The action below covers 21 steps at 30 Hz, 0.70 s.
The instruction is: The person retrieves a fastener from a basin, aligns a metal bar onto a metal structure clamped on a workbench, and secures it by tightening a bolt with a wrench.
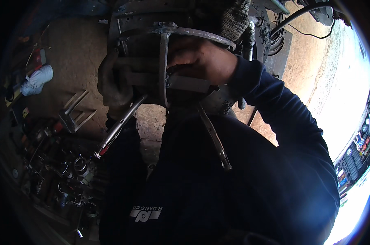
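A welded metal frame [185, 32] of curved band and flat bars is held up close in front of my chest. My left hand [113, 85], in a dark glove, is wrapped around a flat bar on the frame's left side. My right hand [201, 59], bare, grips the frame near its upright bar [163, 61]. Locking pliers [119, 127] with red-tipped handles hang down-left from the frame just below my left hand. A second pair of pliers [214, 141] hangs from the frame's lower edge over my dark blue sweatshirt. A knitted grey glove [234, 20] rests on the frame's top; whose it is I cannot tell.
Below lies an earth floor with angled metal brackets [74, 111] and a pale blue-white cloth [38, 79] to the left. A heap of dark tools and metal parts [62, 167] fills the lower left. Black cables [311, 16] run at the top right, with a bright street beyond.
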Each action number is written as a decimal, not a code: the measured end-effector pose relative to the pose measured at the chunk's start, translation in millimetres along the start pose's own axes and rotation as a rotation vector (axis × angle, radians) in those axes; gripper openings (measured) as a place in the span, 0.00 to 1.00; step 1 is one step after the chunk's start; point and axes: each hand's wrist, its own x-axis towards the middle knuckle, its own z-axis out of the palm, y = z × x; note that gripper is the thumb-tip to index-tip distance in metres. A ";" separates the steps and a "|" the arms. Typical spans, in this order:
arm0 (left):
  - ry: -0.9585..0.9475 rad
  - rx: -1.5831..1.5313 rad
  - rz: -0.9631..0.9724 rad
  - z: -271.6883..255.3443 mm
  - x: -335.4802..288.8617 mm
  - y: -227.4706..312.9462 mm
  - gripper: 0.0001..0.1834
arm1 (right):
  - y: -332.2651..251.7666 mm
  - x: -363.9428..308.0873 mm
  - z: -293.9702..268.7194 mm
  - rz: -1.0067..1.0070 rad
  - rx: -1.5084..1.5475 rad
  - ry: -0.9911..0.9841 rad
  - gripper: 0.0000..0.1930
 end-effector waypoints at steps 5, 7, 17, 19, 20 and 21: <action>-0.003 -0.030 0.006 1.3 2.6 2.9 0.25 | -10.7 3.9 1.7 0.202 0.097 -0.054 0.20; -0.012 0.016 0.022 -1.2 2.2 2.1 0.25 | -19.4 1.5 0.9 0.227 -0.023 0.036 0.18; 0.004 -0.134 -0.011 4.9 2.9 6.6 0.24 | -6.8 4.2 -2.9 0.040 -0.024 -0.068 0.18; -0.005 -0.068 -0.045 0.0 -0.6 4.1 0.24 | -7.2 -2.9 2.1 -0.007 -0.222 -0.005 0.17; -0.009 -0.038 -0.066 -1.6 -1.4 3.0 0.24 | -12.8 -3.3 1.5 -0.007 -0.222 -0.006 0.17; -0.015 -0.007 -0.086 -3.7 -2.0 1.8 0.24 | -21.4 -2.8 -0.1 0.131 -0.199 0.013 0.18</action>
